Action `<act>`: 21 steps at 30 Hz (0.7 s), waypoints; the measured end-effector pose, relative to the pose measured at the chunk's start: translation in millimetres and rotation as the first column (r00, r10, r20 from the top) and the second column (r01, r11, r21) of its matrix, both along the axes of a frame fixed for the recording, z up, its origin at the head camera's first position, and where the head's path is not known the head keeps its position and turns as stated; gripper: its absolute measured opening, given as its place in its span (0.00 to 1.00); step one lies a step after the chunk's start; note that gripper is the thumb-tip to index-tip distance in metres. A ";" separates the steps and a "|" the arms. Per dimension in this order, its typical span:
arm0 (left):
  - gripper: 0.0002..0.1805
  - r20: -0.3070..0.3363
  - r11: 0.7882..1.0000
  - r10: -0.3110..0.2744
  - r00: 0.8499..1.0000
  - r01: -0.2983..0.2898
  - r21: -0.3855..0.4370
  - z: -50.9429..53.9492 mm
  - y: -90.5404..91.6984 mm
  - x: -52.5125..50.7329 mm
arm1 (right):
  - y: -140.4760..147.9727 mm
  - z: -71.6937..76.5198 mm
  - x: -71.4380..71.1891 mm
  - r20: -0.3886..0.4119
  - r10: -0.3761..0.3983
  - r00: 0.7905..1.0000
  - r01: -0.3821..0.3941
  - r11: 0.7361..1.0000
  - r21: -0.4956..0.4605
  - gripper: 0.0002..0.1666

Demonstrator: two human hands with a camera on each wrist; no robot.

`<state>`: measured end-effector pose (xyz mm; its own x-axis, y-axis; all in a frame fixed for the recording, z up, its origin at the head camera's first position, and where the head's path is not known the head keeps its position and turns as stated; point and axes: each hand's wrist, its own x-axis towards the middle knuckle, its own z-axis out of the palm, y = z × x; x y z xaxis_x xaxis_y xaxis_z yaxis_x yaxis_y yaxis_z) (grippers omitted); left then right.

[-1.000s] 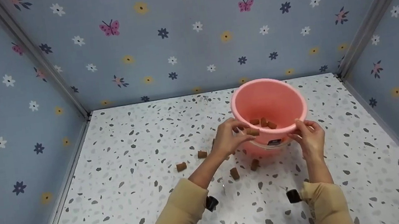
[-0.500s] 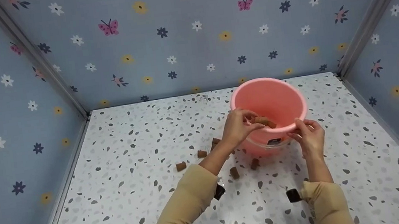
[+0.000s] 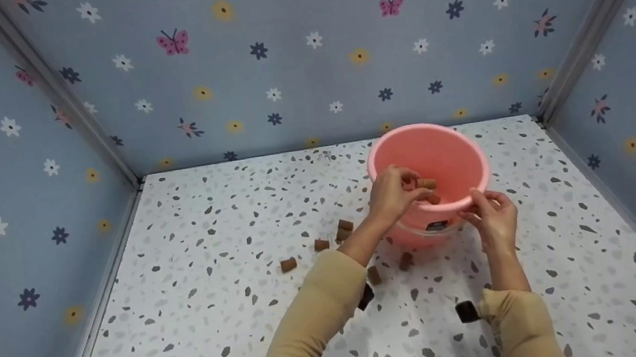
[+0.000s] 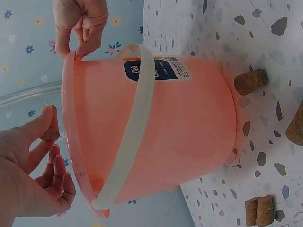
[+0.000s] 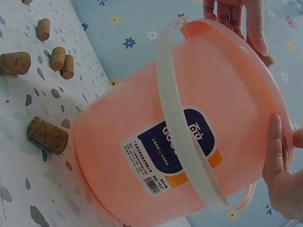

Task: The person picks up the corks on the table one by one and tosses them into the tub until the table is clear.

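A pink plastic bucket (image 3: 429,149) with a white handle (image 4: 137,123) and a printed label (image 5: 170,151) stands on the speckled tabletop. Between thumb and finger, my left hand (image 3: 394,193) pinches a cork stopper (image 4: 50,124) at the bucket's mouth, over the near-left rim. My right hand (image 3: 496,220) grips the rim at the near right, thumb and fingers on either side of it. Inside the bucket lies another cork (image 3: 433,199); the left hand hides part of the interior.
Several loose corks lie left of and in front of the bucket, among them one at the far left (image 3: 288,264), a close pair (image 4: 259,211) and one near the base (image 5: 47,135). Flower-patterned walls (image 3: 302,53) enclose the table at the back and sides.
My left hand has moved right and slightly up with its cork, from outside the near-left rim to over the bucket's mouth. The right hand keeps its place on the rim.
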<state>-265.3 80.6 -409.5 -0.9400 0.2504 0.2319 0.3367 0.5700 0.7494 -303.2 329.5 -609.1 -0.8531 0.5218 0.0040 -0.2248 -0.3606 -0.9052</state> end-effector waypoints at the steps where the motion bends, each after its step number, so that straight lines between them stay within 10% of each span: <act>1: 0.13 0.003 1.000 0.009 1.000 -0.009 -0.004 -0.5 0.8 -0.8 | -0.1 -0.2 -0.2 0.001 -0.002 1.000 0.002 1.000 0.004 0.29; 21: 0.25 0.018 0.990 0.122 0.992 -0.121 -0.067 -4.0 12.0 -7.1 | -0.6 -2.4 -0.5 -0.018 -0.006 1.000 0.007 0.999 0.033 0.28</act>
<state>-272.4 92.6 -413.6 -0.9690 0.1477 0.1978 0.2458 0.6537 0.7158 -303.8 328.9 -611.5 -0.8494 0.5266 0.0364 -0.2431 -0.3291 -0.9125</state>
